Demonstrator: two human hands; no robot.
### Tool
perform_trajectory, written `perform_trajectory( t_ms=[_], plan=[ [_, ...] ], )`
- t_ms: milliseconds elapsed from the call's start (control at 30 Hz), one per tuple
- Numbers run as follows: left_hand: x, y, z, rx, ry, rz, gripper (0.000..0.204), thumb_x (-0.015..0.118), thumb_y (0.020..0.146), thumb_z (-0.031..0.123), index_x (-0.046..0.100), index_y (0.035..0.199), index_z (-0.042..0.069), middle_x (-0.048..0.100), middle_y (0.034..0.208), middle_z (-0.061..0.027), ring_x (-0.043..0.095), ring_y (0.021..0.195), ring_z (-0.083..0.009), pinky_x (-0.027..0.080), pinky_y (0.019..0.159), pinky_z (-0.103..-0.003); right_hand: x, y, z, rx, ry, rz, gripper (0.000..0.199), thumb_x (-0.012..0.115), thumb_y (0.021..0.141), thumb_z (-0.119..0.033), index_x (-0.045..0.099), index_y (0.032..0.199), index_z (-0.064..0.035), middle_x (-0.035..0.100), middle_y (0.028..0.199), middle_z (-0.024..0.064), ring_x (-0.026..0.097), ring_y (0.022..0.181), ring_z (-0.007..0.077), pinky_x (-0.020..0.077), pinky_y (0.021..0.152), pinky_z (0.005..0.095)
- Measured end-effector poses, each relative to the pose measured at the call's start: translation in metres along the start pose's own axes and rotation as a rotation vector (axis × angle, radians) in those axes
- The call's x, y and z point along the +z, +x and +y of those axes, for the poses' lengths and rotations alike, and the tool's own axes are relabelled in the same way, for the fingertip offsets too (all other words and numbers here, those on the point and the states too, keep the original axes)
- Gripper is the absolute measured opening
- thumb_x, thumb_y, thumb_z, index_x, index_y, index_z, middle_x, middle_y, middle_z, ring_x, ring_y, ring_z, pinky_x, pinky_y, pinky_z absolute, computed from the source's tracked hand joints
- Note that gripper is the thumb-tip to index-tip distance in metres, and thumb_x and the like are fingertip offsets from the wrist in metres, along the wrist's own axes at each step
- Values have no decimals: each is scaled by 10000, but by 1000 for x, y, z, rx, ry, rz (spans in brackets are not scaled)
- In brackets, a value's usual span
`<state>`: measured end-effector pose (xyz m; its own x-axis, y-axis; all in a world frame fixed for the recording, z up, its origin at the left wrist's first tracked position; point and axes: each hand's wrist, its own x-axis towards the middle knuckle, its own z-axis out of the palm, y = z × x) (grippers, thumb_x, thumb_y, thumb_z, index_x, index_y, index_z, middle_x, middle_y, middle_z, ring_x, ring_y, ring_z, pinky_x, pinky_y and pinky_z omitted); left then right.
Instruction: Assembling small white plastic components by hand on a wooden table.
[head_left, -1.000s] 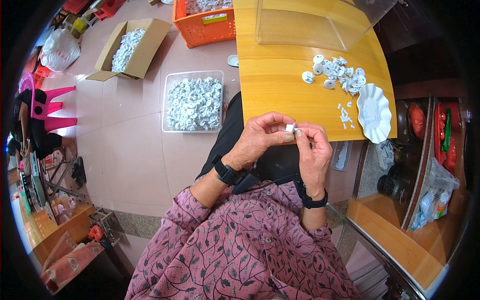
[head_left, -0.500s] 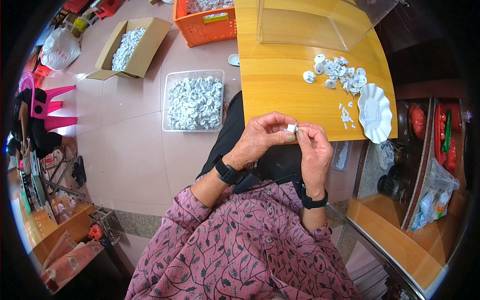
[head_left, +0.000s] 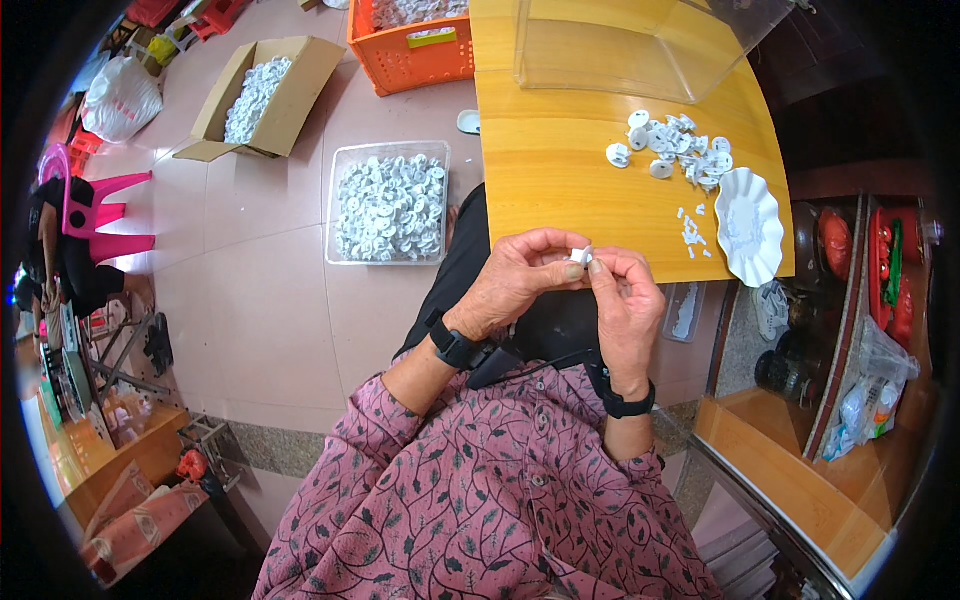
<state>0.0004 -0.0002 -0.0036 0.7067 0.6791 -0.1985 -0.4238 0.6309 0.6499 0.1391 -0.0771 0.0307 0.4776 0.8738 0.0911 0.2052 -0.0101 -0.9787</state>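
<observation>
Just off the table's near edge, my left hand (head_left: pixel 520 277) pinches a small white plastic part (head_left: pixel 580 256) between thumb and fingers. My right hand (head_left: pixel 627 300) meets it from the other side, its thumb and forefinger closed at the same part; the fingertips partly cover it. On the wooden table (head_left: pixel 560 150) lies a loose pile of round white plastic pieces (head_left: pixel 690 148). Several tiny white pieces (head_left: pixel 692 235) are scattered nearer to me. Beside them stands a white scalloped dish (head_left: pixel 752 255) with small bits in it.
A clear bin of white parts (head_left: pixel 335 215) stands on the floor to the left, with a cardboard box (head_left: pixel 290 105) and an orange crate (head_left: pixel 425 65) beyond. A clear plastic box (head_left: pixel 610 75) occupies the table's far end. Shelves (head_left: pixel 780 425) are at right; a person (head_left: pixel 50 240) sits far left.
The small white part has turned slightly between my fingertips. Both hands stay in almost the same place.
</observation>
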Motion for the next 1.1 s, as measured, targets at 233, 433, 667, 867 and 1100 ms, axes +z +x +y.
perform_trajectory(
  t_ms=[233, 433, 667, 867, 1100],
  plan=[
    [-10, -20, 11, 75, 120, 72, 313, 713, 883, -1, 634, 1186, -12, 674, 1093, -80, 662, 992, -150, 566, 911, -308, 20, -5, 10, 44, 70, -27, 55, 670, 896, -12, 649, 937, 17, 662, 964, 99, 642, 864, 166, 523, 771, 283],
    [-7, -22, 19, 185, 468, 163, 371, 746, 848, -14, 643, 1203, 26, 646, 1024, -14, 611, 894, -84, 518, 816, -220, -16, 4, 20, -179, -591, 213, 111, 624, 902, -13, 651, 1006, 15, 639, 996, 157, 633, 934, 317, 514, 822, 394],
    [1, -12, 12, 338, 693, 134, 429, 763, 804, -34, 628, 1211, -8, 602, 1062, -42, 610, 942, -103, 530, 845, -243, -87, 3, 66, -147, -1273, 290, 304, 560, 899, -14, 615, 1198, -23, 570, 1193, 120, 529, 1124, 332, 428, 913, 484],
    [-9, -5, 11, 386, 787, 195, 429, 774, 787, -33, 641, 1194, -9, 603, 1045, -34, 606, 929, -99, 535, 821, -231, -105, -6, 67, -125, -1363, 257, 379, 563, 869, 16, 610, 1244, -23, 567, 1223, 105, 512, 1142, 322, 421, 916, 474],
    [-40, -1, 15, 414, 684, 384, 405, 769, 814, -24, 648, 1197, 26, 676, 968, 0, 620, 833, -71, 541, 792, -224, -103, -13, 53, -196, -1284, 220, 338, 558, 862, 44, 650, 1182, -13, 595, 1183, 110, 531, 1122, 314, 417, 921, 469]
  ],
)
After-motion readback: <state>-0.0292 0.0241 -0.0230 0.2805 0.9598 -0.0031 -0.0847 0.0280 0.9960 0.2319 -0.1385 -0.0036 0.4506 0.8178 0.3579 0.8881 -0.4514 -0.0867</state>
